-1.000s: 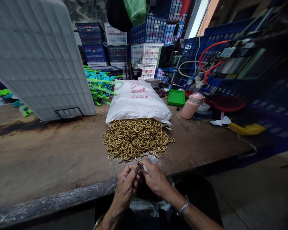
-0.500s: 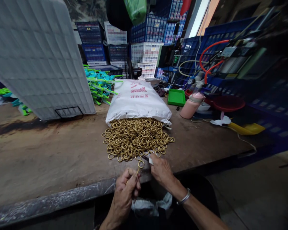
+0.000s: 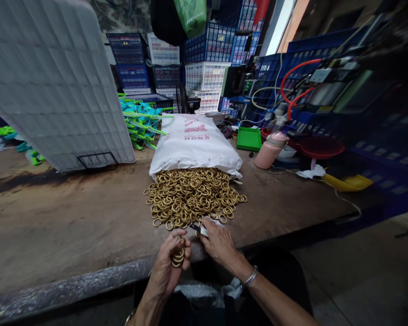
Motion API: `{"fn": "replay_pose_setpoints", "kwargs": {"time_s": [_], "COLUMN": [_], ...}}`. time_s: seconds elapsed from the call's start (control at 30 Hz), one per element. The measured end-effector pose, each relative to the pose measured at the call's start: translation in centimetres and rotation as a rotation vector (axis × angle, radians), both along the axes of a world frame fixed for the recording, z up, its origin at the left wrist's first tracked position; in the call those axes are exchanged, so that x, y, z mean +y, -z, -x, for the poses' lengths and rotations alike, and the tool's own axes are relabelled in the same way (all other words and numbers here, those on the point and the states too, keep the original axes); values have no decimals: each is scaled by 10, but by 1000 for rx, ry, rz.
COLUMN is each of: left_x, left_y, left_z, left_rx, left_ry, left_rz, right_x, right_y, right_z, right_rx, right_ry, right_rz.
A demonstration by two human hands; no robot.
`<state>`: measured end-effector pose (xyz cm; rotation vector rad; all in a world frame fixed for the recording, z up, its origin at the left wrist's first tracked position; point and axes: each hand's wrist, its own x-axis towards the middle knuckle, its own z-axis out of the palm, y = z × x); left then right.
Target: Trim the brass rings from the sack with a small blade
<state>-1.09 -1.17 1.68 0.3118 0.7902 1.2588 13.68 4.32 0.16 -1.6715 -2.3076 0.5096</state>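
Head view: at the desk (image 3: 71,226) edge, a small stack of brass rings (image 3: 178,257) is gripped by the curled fingers of the left hand (image 3: 166,269). A small dark tool (image 3: 197,229) is pinched in the right hand (image 3: 219,244), at the near edge of the pile (image 3: 193,194) spilled from a white sack (image 3: 195,142). Only a few rings are gathered; most lie loose.

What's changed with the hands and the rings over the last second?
The right hand, gripping a small tool, left the other and moved forward to the near edge of the ring pile; the left hand now holds a bunch of rings. The pile and the white sack stayed put.
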Motion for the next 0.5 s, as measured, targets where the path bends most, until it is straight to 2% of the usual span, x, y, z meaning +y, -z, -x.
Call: {"fn": "replay_pose_setpoints", "kwargs": {"time_s": [0.2,0.5], "left_x": [1,1], "left_y": [5,10], "left_z": [-2,-16], "left_rx": [-26,161], "left_ry": [-43,-33], "left_rz": [61,9], "right_x": [3,-5], "right_y": [5,-8], "right_z": [-3,6], "right_rx": [96,725], "right_ry": [50,208], "right_rz": [-5,244]}}
